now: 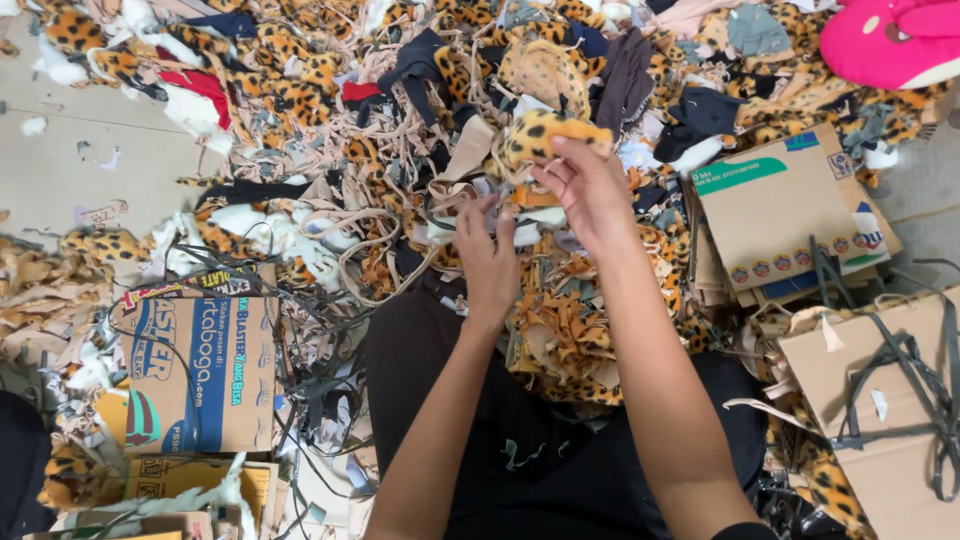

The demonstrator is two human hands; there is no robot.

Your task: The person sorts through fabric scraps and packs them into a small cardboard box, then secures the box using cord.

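My right hand (590, 190), forearm stretched out over the heap of fabric scraps (400, 120), was raised with its fingers pinched on a leopard-print plush scrap (545, 135), held just above the pile. My left hand (487, 255) lay lower beside it, fingers loosely curled among beige strips (450, 215); the scrap was small, yellow-orange with black spots.

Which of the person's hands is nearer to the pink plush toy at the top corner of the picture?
Right. The right hand, pinching a leopard-print fabric piece, is closer to the pink plush toy. The left hand sits lower and farther from it, among beige strips.
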